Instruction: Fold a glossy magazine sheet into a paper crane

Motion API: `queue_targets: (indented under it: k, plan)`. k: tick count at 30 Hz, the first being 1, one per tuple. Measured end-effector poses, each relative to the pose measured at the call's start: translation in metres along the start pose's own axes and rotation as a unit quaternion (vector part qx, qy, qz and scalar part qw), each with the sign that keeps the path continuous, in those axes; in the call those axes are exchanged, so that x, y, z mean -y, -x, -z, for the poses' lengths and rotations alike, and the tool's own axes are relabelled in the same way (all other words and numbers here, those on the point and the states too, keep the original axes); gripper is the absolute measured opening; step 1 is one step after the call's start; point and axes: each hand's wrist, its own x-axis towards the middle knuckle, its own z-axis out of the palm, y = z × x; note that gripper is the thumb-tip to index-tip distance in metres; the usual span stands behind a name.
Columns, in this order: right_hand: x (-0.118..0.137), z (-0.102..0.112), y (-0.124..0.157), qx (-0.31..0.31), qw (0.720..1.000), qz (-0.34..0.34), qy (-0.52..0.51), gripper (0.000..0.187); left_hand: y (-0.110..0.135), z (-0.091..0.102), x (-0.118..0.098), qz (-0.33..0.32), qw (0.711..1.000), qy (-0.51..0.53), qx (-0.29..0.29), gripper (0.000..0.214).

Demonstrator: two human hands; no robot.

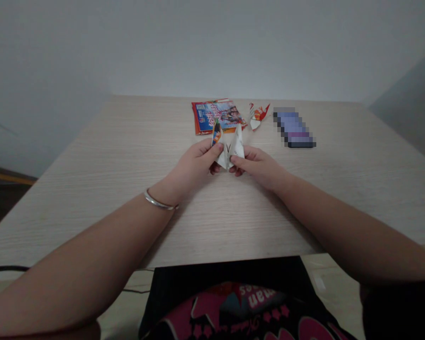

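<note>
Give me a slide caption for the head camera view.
Left hand and right hand hold a folded paper over a wood-grain table.

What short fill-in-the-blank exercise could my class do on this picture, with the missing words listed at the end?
1. The left hand and the right hand both hold folded ____.
2. A silver bracelet circles the person's ____ wrist.
3. On the table, a small red-and-white folded piece lies ____ the colourful stack and the pixelated phone.

Missing words: paper; left; between.
</note>
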Motion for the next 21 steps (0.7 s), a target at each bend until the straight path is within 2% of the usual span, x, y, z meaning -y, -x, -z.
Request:
queue_targets:
  k: [4, 8, 11, 13, 17, 21]
  plan:
    - [0.0, -0.001, -0.001, -0.037, 0.999, 0.038, -0.013, 0.031, 0.001, -0.004, 0.001, 0.019, 0.999, 0.021, 0.047, 0.029]
    - [-0.001, 0.0, -0.003, -0.035, 0.998, 0.057, -0.011, 0.031, -0.001, -0.006, 0.002, -0.014, 0.999, 0.046, -0.003, 0.007]
    - [-0.005, 0.001, -0.005, -0.034, 0.997, 0.055, 0.03, 0.025, -0.002, -0.004, 0.001, -0.046, 0.997, 0.053, -0.036, 0.01]
    - [-0.009, 0.002, -0.005, -0.051, 0.995, 0.06, 0.06, 0.024, -0.001, -0.002, 0.0, -0.053, 0.998, 0.026, -0.034, 0.005]
    - [-0.013, 0.001, -0.006, -0.084, 0.991, 0.09, 0.05, 0.027, 0.001, 0.001, -0.004, -0.059, 0.997, -0.041, -0.022, 0.011]
    - [-0.012, 0.002, -0.006, -0.099, 0.987, 0.108, 0.064, 0.029, 0.003, -0.001, -0.007, -0.04, 0.997, -0.061, -0.014, 0.016]
